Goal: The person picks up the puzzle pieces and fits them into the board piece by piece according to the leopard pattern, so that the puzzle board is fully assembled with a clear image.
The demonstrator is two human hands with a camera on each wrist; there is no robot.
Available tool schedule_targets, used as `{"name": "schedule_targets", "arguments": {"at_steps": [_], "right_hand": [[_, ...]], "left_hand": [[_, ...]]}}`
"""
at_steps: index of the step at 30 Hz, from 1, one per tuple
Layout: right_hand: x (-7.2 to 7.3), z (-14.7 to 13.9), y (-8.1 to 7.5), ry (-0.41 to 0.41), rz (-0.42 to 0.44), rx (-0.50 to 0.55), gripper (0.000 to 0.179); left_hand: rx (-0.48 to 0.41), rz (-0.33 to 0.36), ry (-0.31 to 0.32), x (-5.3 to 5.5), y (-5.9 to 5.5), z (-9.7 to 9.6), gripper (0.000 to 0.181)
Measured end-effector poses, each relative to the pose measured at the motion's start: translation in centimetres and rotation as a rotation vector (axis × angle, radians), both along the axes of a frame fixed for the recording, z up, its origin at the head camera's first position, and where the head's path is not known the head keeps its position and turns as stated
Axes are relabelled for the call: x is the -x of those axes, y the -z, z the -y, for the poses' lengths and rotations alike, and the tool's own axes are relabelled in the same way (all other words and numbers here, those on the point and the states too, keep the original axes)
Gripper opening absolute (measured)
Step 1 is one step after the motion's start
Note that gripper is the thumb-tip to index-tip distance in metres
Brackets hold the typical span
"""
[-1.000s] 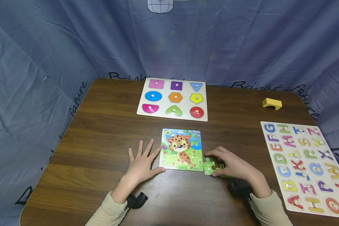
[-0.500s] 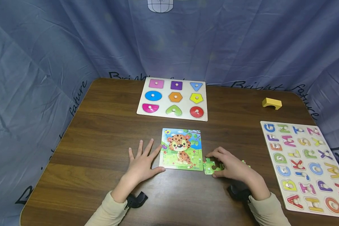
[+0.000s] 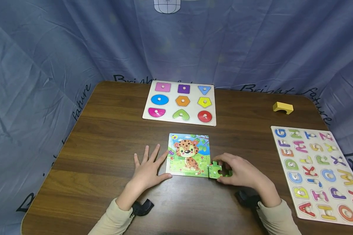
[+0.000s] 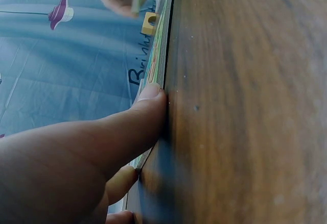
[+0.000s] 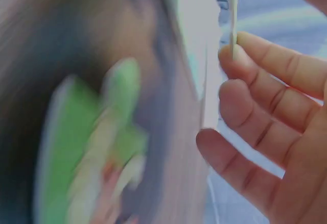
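Note:
My right hand pinches a green jigsaw piece between thumb and fingers, at the lower right corner of the leopard jigsaw puzzle. In the right wrist view this piece shows edge-on, raised off the table. A second green jigsaw piece lies blurred on the table below that hand, mostly hidden in the head view. Fingers spread, my left hand rests on the table left of the puzzle. Its thumb touches the puzzle's edge in the left wrist view, and the index fingertip reaches the left side.
Behind the leopard puzzle lies a white shape board with knobbed pieces. An alphabet board takes up the right side, with a yellow arch block beyond it. Blue curtains hang around the wooden table.
My right hand has lifted the green jigsaw piece and shifted it slightly left, so it now overlaps the puzzle's right edge. The left hand stays put.

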State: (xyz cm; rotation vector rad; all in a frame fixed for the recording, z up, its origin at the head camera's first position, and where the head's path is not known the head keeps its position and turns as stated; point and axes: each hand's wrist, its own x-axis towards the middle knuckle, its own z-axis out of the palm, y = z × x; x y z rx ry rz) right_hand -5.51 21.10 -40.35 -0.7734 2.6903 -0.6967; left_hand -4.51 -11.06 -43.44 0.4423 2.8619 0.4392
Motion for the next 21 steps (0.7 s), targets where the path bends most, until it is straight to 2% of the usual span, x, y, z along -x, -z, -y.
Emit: {"name": "schedule_targets", "arguments": {"at_steps": [6, 11, 16, 21], "right_hand": [[0.5, 3.1, -0.4, 0.012, -0.05, 0.086, 0.058], [0.9, 6.7, 0.2, 0.028, -0.082, 0.068, 0.06], [1.1, 9.5, 0.8, -0.032, -0.073, 0.056, 0.06], [1.4, 11.1, 1.4, -0.05, -0.079, 0.036, 0.06]], "left_hand": [[-0.003, 0.0, -0.006, 0.0, 0.1, 0.0, 0.081], [-0.004, 0.002, -0.001, 0.0, 0.0, 0.0, 0.081], [0.002, 0.003, 0.004, 0.0, -0.1, 0.1, 0.081], [0.005, -0.004, 0.015, 0.0, 0.0, 0.1, 0.08]]}}
